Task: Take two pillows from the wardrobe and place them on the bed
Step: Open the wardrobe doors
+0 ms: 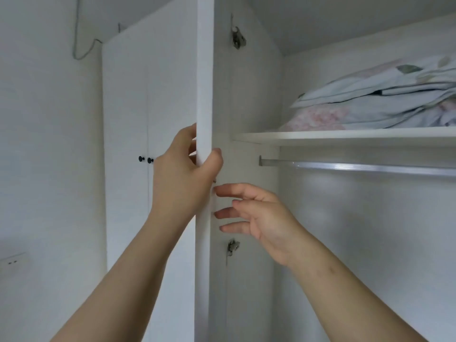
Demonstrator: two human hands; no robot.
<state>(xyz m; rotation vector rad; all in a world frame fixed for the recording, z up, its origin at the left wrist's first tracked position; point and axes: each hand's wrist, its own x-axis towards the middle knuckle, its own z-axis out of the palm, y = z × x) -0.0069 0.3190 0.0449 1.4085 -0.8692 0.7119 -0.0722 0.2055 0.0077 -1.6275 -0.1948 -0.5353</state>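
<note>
Gripping the door edge [204, 82], left hand [182, 178] holds the wardrobe [254, 95] open so right hand [259, 218], loosely spread and empty, can reach pillows [370, 104] above it.

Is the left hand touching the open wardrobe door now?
Touching. The head view shows the left hand gripping the wardrobe door at its front edge, thumb on one side, fingers on the other.

pillows [385, 102] cut off at right edge, left hand [182, 178] fingertips behind door [204, 70]
</note>
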